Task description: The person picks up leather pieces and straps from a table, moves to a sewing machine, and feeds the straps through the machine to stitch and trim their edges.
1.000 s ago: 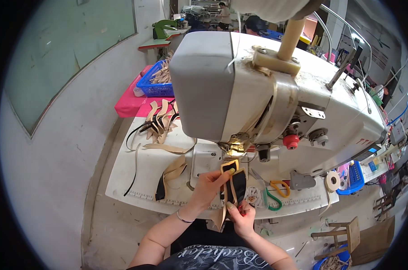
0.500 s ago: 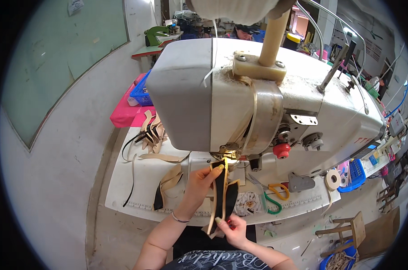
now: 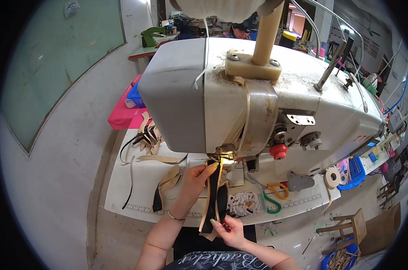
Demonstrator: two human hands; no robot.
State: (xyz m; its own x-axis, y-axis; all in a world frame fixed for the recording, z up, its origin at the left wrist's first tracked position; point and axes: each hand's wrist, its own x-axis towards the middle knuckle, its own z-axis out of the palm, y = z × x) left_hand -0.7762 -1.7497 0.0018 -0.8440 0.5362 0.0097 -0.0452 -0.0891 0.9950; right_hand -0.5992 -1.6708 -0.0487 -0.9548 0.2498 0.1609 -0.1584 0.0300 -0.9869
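Note:
A black strip with beige edges (image 3: 211,198) runs from under the lit needle area (image 3: 225,155) of a white sewing machine (image 3: 174,94) down toward me. Just in front of the needle area, my left hand (image 3: 194,183) pinches the strip's upper part between thumb and fingers. Lower down, my right hand (image 3: 229,231) grips the strip near its hanging end, thumb on top. Something small and red shows at the right fingers, too small to make out. A folded-back black and beige piece (image 3: 221,201) hangs beside the strip's right edge.
Left on the white table lie a loose beige and black strip (image 3: 165,188) and a pile of strips (image 3: 148,135). To the right are a clear box of small white pieces (image 3: 244,204), scissors with orange and green handles (image 3: 274,204) and a tape roll (image 3: 332,177).
The strip's lower end has swung left, and its black face lies flatter toward me. Both hands have shifted slightly left with it, still gripping. The whole view has moved a little too.

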